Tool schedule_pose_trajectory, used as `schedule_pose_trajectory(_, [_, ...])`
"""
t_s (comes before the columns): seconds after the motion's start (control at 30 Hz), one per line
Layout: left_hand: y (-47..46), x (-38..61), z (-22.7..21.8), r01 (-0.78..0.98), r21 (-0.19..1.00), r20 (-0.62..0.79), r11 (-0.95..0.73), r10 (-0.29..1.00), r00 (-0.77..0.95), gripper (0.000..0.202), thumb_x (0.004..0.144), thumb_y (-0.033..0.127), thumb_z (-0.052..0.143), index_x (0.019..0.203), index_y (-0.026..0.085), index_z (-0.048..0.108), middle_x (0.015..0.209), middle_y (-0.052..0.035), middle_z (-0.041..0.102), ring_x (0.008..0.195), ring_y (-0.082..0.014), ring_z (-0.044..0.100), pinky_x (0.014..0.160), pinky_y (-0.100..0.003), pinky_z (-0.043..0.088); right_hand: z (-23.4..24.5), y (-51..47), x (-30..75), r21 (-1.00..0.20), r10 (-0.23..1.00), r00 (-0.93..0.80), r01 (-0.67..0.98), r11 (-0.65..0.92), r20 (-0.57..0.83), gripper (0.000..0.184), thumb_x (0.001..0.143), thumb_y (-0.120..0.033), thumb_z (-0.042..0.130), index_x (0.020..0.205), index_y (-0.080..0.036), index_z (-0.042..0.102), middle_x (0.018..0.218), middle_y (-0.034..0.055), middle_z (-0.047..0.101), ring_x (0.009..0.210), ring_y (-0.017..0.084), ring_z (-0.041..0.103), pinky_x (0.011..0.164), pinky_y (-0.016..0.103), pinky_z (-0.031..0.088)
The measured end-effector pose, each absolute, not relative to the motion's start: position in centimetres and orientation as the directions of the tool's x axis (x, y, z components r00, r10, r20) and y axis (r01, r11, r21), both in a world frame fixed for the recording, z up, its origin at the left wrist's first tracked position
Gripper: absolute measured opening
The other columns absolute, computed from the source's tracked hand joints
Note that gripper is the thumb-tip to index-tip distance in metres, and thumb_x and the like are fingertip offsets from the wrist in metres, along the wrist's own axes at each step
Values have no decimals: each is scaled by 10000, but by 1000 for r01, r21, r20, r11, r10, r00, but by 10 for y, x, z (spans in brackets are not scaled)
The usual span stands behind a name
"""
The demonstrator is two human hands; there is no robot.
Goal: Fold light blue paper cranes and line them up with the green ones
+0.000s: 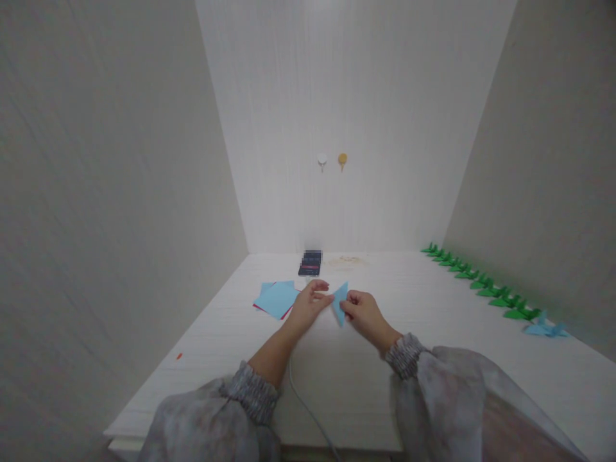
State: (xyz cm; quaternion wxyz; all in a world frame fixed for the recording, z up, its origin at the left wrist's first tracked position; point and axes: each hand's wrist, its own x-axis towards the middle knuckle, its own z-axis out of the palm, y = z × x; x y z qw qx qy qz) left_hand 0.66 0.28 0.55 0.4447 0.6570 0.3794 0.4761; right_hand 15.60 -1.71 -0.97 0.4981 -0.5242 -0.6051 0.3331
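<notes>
A small piece of light blue origami paper (339, 300), folded to a triangle-like shape, is up between my two hands above the table. My right hand (362, 312) is closed, pinching its right side between thumb and fingers. At its left edge, my left hand (310, 303) grips with the fingertips, while the index finger stays raised and curved apart. To the left of that hand lies a stack of square paper (276, 300), blue on top with red edges showing beneath.
A phone (310, 263) lies near the back wall. Several green folded paper figures (486, 286) line the right side, with a blue one (545, 327) at the near end. A cable (308, 410) runs over the front edge. An orange scrap (179, 356) lies at left.
</notes>
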Motion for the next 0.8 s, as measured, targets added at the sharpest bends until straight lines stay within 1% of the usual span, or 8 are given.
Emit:
schedule_pose_trajectory(0.07, [4,9,3,128,937,273,-326,909,316,312,587,354,613,808,155,517,791,-27,581,686,-112,541,627,-212,401,-11,-18,155,-876,952,39,403,264,305,202,611,-258,515,459,-180,407,378,-55,409,377,74,352,386,198,234])
schedule_pose_trajectory(0.17, [6,12,-1,133,939,261,-318,907,330,301,564,364,629,721,139,504,694,-11,567,639,-101,527,584,-195,384,-10,-20,155,-779,921,7,537,324,389,201,627,-262,504,463,-170,432,405,-49,401,407,72,341,403,198,217])
schedule_pose_trajectory(0.3, [8,13,-4,52,982,149,-181,915,374,320,552,361,643,709,138,476,558,23,537,505,-72,488,492,-178,347,-6,-24,153,-732,913,-70,575,366,401,182,657,-252,486,500,-159,493,438,-39,426,427,73,355,417,194,227])
schedule_pose_trajectory(0.4, [5,11,-1,-64,994,109,-91,912,395,317,546,338,654,712,139,472,564,23,551,517,-76,512,522,-190,374,-3,-26,151,-791,927,-96,495,361,363,173,666,-290,511,568,-151,544,463,-36,449,444,73,377,425,190,250])
schedule_pose_trajectory(0.53, [0,8,6,-173,985,91,-28,924,370,280,563,310,652,705,133,489,632,12,558,579,-77,532,597,-216,417,-3,-24,149,-934,960,-121,229,274,252,199,612,-333,595,660,-144,553,526,-30,510,484,81,446,463,193,330])
schedule_pose_trajectory(0.6, [-1,6,7,-202,979,83,-9,929,360,270,562,303,656,695,130,497,623,17,540,587,-74,527,616,-226,429,-3,-23,148,-970,972,-124,115,216,201,212,589,-324,619,664,-140,543,523,-30,523,485,85,473,485,203,365])
schedule_pose_trajectory(0.7, [0,4,7,-233,972,74,13,928,364,268,562,293,661,700,126,504,643,9,540,621,-82,535,667,-258,441,-2,-21,149,-982,977,-126,47,181,174,212,588,-319,621,660,-135,546,504,-28,530,469,86,485,493,215,387])
schedule_pose_trajectory(0.8, [1,4,6,-246,969,69,30,922,382,267,570,288,659,714,124,506,689,-11,558,662,-98,548,710,-297,443,-1,-22,150,-981,973,-132,23,192,187,216,601,-330,612,663,-132,553,508,-26,538,460,83,484,493,218,396])
